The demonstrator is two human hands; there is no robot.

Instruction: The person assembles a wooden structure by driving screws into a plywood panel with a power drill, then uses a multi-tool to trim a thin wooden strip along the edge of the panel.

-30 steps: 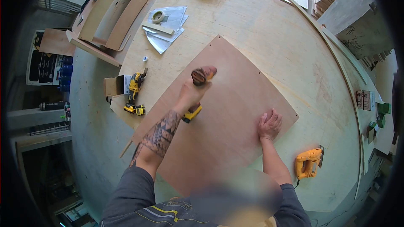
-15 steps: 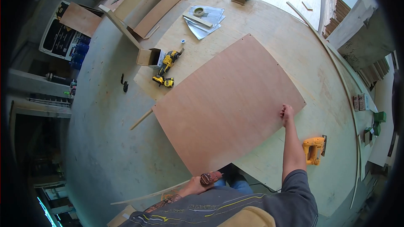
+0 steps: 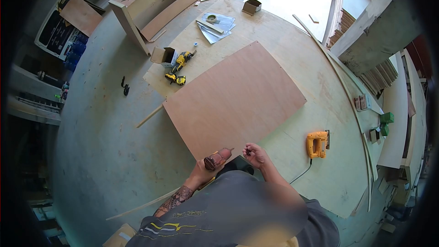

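My left hand (image 3: 199,174) is wrapped round a reddish cordless drill (image 3: 218,158), whose bit points to the right over the near edge of a brown plywood panel (image 3: 233,96). Close to the bit, my right hand (image 3: 259,156) is closed with its fingertips pinched on small dark pieces (image 3: 248,152); they look like screws, but are too small to be sure. Small dark dots mark the panel's far and right corners. The panel lies at an angle on a larger pale plywood sheet (image 3: 283,142).
An orange jigsaw (image 3: 316,145) with a cord sits to the right. Yellow-black power tools (image 3: 181,65) and an open carton (image 3: 163,57) stand beyond the panel's left side. A tape roll (image 3: 211,18) lies on plastic-wrapped sheets. Long wooden strips (image 3: 336,64) run along the right.
My right hand has left the panel's right corner and come back beside the drill. My left hand has raised the drill forward to the panel's near edge. The view has shifted.
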